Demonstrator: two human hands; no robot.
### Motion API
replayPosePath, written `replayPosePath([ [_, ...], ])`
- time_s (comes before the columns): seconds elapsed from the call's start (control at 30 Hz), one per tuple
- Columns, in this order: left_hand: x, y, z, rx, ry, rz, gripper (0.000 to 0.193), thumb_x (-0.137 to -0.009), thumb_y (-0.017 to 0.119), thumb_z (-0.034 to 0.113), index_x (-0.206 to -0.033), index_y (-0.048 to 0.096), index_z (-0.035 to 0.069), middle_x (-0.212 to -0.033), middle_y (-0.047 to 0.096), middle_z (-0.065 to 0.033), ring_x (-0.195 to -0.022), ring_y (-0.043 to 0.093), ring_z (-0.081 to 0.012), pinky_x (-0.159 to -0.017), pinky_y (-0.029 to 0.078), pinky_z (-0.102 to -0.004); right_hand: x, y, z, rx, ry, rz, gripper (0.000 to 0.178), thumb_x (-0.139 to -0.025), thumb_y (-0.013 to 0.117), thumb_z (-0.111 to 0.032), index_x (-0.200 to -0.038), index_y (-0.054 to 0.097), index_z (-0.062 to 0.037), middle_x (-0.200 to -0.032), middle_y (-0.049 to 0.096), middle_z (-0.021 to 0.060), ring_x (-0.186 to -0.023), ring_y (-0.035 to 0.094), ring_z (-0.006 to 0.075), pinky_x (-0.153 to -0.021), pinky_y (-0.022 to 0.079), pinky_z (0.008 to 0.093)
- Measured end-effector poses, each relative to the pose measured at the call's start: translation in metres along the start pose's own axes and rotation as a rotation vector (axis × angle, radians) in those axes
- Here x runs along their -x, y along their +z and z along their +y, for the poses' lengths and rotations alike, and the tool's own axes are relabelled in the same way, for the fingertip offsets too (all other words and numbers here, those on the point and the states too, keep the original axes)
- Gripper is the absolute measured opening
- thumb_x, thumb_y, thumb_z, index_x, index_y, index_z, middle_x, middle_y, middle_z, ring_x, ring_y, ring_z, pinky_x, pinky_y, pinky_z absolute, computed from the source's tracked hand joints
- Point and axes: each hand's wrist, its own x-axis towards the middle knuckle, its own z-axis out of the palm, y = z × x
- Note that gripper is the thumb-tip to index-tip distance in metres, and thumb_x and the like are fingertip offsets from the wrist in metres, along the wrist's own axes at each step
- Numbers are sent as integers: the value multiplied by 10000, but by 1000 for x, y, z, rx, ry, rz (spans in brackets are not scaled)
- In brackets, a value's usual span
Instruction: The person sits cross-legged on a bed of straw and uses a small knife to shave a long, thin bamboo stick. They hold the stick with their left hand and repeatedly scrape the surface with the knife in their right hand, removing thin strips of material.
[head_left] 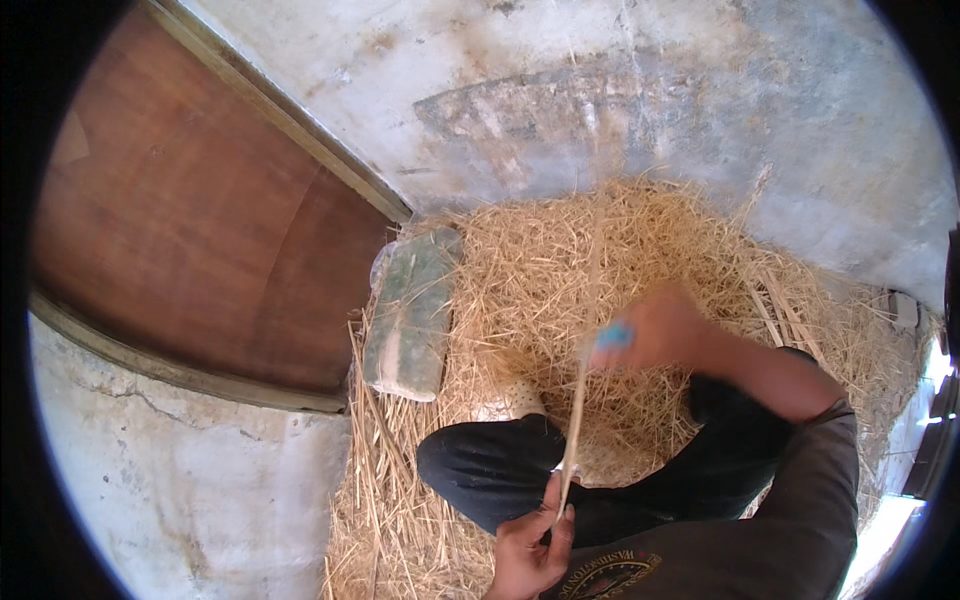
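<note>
Near the bottom, my left hand [535, 553] pinches the lower end of a long, thin, pale strip [575, 432], bamboo or reed by its look. The strip rises away from me past my right hand, and its upper part fades in a blur. Smeared by motion, my right hand [655, 330] is closed around a small blue-handled tool [613, 336] right beside the strip. Whether its blade touches the strip I cannot tell. Both hands are over my folded legs in black trousers [490, 462].
Straw-like shavings [530, 250] cover the floor ahead of me. A worn green block-shaped bundle [412, 315] lies left of centre, with several long pale stalks [385, 450] below it. A brown door panel [200, 210] stands at left, and a stained wall [690, 110] closes off the far side.
</note>
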Motion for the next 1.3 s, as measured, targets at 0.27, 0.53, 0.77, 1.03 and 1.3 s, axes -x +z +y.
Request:
replayPosePath([
  [0.27, 23, 0, 1, 141, -241, -112, 138, -938, 538, 65, -935, 629, -39, -668, 486, 13, -591, 375, -61, -532, 326, -227, 4, -9, 17, 28, 56, -112, 680, -813, 452, -740, -535, 524, -124, -438, 438, 26, -385, 438, 177, -400, 365, 364],
  [0.53, 24, -3, 0, 197, -151, -193, 137, -936, 534, 57, -983, 625, -34, -717, 550, -18, -629, 415, -74, -576, 370, -233, -16, -18, 97, 5, 558, -102, 689, -849, 440, -704, -538, 533, -97, -434, 422, 57, -386, 443, 202, -427, 396, 407],
  [0.77, 31, -13, -10, 37, -191, -196, 127, -925, 544, 44, -926, 612, -62, -952, 659, -101, -628, 450, -72, -557, 393, -252, 8, -17, -10, -112, 68, -191, 692, -792, 516, -715, -524, 563, -78, -404, 435, 84, -371, 492, 255, -387, 380, 370],
  [1.03, 12, -14, -9, -39, -65, -118, 128, -917, 535, 37, -918, 596, -76, -1274, 552, -232, -628, 476, -72, -549, 418, -254, 13, -1, -40, -201, 13, -153, 779, -785, 429, -780, -537, 581, -57, -404, 448, 90, -373, 505, 250, -375, 371, 385],
  [1.3, 12, -12, -12, -39, -44, -42, 140, -916, 543, 50, -945, 623, -62, -1248, 574, -222, -622, 480, -63, -533, 414, -252, 7, 9, -38, -151, -42, -87, 704, -781, 501, -738, -522, 555, -86, -412, 448, 98, -367, 494, 257, -376, 376, 387],
])
